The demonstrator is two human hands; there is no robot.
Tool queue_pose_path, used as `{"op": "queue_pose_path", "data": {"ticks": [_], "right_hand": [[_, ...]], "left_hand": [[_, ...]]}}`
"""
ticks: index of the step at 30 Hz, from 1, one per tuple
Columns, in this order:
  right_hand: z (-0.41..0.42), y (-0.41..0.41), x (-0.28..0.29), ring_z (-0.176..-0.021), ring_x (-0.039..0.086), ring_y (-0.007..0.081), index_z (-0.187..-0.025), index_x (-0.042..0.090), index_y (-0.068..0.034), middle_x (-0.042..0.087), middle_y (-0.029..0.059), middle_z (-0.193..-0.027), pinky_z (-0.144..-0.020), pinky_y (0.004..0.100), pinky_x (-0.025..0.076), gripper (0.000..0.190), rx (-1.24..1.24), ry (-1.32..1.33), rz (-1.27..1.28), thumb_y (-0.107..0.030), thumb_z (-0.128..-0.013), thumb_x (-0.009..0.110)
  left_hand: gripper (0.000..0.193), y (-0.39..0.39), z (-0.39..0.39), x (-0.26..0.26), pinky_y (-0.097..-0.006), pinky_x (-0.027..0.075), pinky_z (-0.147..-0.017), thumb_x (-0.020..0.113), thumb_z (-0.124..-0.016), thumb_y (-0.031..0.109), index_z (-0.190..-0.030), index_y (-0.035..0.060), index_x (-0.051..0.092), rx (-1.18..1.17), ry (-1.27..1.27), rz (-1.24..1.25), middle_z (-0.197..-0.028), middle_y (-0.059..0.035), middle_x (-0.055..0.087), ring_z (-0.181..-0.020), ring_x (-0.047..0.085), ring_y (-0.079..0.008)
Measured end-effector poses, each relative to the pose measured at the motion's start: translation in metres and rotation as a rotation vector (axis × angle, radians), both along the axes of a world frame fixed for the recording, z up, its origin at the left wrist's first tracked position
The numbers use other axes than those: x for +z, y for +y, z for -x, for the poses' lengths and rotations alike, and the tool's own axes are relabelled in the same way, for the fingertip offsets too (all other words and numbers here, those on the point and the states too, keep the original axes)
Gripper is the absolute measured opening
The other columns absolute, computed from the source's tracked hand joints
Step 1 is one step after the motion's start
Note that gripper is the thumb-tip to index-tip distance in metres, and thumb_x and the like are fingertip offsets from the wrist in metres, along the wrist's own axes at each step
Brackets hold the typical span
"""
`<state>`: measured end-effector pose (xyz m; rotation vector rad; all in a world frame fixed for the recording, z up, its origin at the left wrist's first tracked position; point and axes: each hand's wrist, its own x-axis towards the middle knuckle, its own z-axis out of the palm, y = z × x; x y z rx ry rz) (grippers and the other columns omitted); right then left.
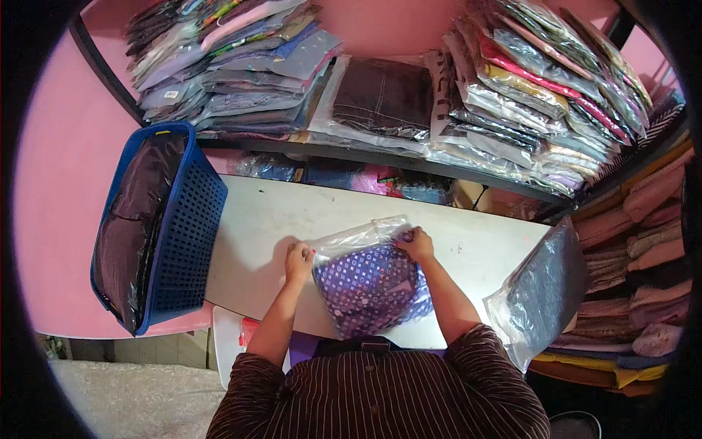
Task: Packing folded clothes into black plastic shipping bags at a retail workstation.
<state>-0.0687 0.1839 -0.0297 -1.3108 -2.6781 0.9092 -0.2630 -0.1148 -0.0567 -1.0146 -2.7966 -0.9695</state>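
Observation:
A blue and purple patterned folded fabric [367, 285] lies at the white table's [258, 219] near side, in or under a clear plastic bag [356, 236]. The bag's loose part sticks out beyond the fabric's far edge. My left hand [299, 260] pinches the bag at its upper left corner, fingers closed. My right hand [418, 245] grips the bag and some bunched fabric at the upper right corner. Part of the patterned fabric hangs out on the right, below my right wrist; whether it is inside the bag cannot be told.
A blue perforated plastic basket [189, 236] with dark bagged garments stands at the left. At the right edge lies a dark garment in clear plastic [543, 291]. Behind, a shelf [351, 151] bears tall stacks of bagged clothes [258, 82]. Folded textiles [630, 263] are stacked at far right.

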Motion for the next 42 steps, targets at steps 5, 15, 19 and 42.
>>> {"op": "queue_pose_path", "data": {"ticks": [5,15,19,42], "right_hand": [[-0.035,0.013,-0.016,-0.084,0.064,0.0273,-0.101,0.056,0.004,0.066,0.0184,-0.096,-0.076,0.0345,0.049,0.068,-0.264,0.162,0.34,-0.043,-0.059,0.083],[-0.017,0.012,0.018,-0.071,0.059,0.0174,-0.102,0.051,-0.003,0.06,0.0109,-0.076,-0.065,0.0299,0.048,0.017,-0.202,0.492,0.424,0.0,-0.085,0.053],[-0.026,0.028,0.002,-0.072,0.058,0.0141,-0.091,0.059,-0.003,0.058,0.0069,-0.074,-0.066,0.0291,0.049,0.019,0.204,0.573,0.414,0.006,-0.086,0.043],[-0.032,0.041,0.042,-0.08,0.057,0.0168,-0.097,0.071,-0.007,0.066,0.0081,-0.086,-0.072,0.0308,0.045,0.027,0.339,-0.239,0.536,-0.026,-0.079,0.065]], "left_hand": [[0.036,0.016,-0.006,0.006,-0.0373,0.049,-0.071,0.068,-0.079,0.038,-0.088,0.004,0.064,0.185,-0.473,-0.007,-0.085,-0.0135,0.067,-0.078,0.064,-0.0259],[0.014,0.011,-0.008,-0.035,-0.0323,0.047,-0.064,0.062,-0.082,0.012,-0.084,0.0025,0.053,0.282,-0.568,-0.367,-0.075,-0.0091,0.058,-0.068,0.057,-0.0192],[0.011,0.014,-0.014,-0.02,-0.0319,0.047,-0.063,0.059,-0.081,0.005,-0.085,0.0025,0.049,0.26,-0.488,-0.383,-0.077,-0.0089,0.057,-0.068,0.057,-0.0196],[0.026,0.002,-0.016,0.017,-0.0283,0.047,-0.058,0.062,-0.085,0.011,-0.107,0.0035,0.051,0.052,-1.032,-0.13,-0.087,-0.0055,0.058,-0.074,0.056,-0.013]]}}
